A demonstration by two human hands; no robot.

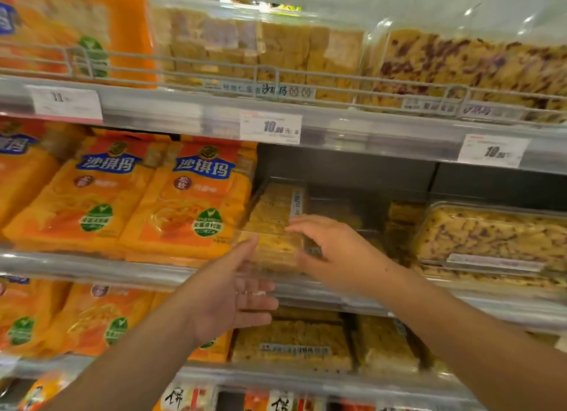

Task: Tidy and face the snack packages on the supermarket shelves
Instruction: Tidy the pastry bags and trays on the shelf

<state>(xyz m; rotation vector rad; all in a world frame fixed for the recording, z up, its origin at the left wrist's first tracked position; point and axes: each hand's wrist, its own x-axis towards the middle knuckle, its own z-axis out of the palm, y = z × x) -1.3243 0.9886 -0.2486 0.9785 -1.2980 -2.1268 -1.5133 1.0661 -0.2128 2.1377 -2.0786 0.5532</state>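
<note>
A clear plastic box of yellow snack squares (273, 226) lies at the front of the middle shelf (92, 268), beside the orange bags. My right hand (334, 251) reaches in over it, fingers spread and fairly straight, fingertips on the box's right end. Just below the box's left corner my left hand (233, 291) is held out palm up, fingers straight, the thumb close to the box front. Whether it touches the box is unclear. Behind and right of the box the shelf is a dark gap (352, 202).
Orange snack bags (190, 202) fill the middle shelf's left side. A clear box with purple flecks (494, 235) sits at the right. Similar clear boxes (260, 51) stand behind a wire rail on the upper shelf. Price tags (270, 127) hang on its edge. More boxes (291, 340) lie below.
</note>
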